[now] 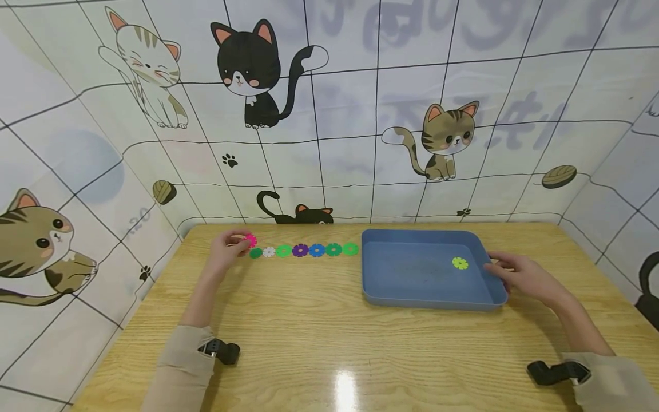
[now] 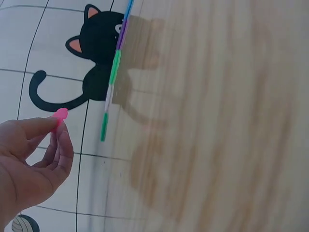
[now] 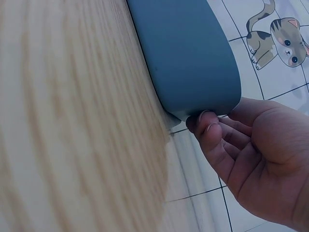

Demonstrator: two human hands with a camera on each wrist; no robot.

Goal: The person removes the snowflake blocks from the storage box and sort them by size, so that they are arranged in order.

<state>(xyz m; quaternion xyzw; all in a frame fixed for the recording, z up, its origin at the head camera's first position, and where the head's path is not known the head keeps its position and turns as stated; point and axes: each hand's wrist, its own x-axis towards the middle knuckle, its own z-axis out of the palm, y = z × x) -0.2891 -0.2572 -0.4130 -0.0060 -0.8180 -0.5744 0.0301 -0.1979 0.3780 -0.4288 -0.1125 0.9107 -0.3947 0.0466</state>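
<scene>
My left hand [image 1: 225, 252] pinches a pink notched plastic disc [image 1: 250, 240] between thumb and fingertips. In the left wrist view the pink disc [image 2: 61, 114] is held above the table, apart from the row. Just below it a dark green disc [image 1: 255, 253] starts a straight row. Rightward come a white disc [image 1: 269, 252], a light green disc [image 1: 280, 251], a purple disc [image 1: 297, 250], a blue disc [image 1: 313, 250] and two more green ones. My right hand [image 1: 525, 277] grips the right rim of a blue tray [image 1: 422, 300]. One yellow-green disc [image 1: 460, 263] lies inside the tray.
The wooden table [image 1: 309, 349] carries the row and the tray near its back edge. Behind and at both sides hangs a white cloth [image 1: 350, 160] printed with cats and grid lines. The row's right end lies close to the tray's left wall.
</scene>
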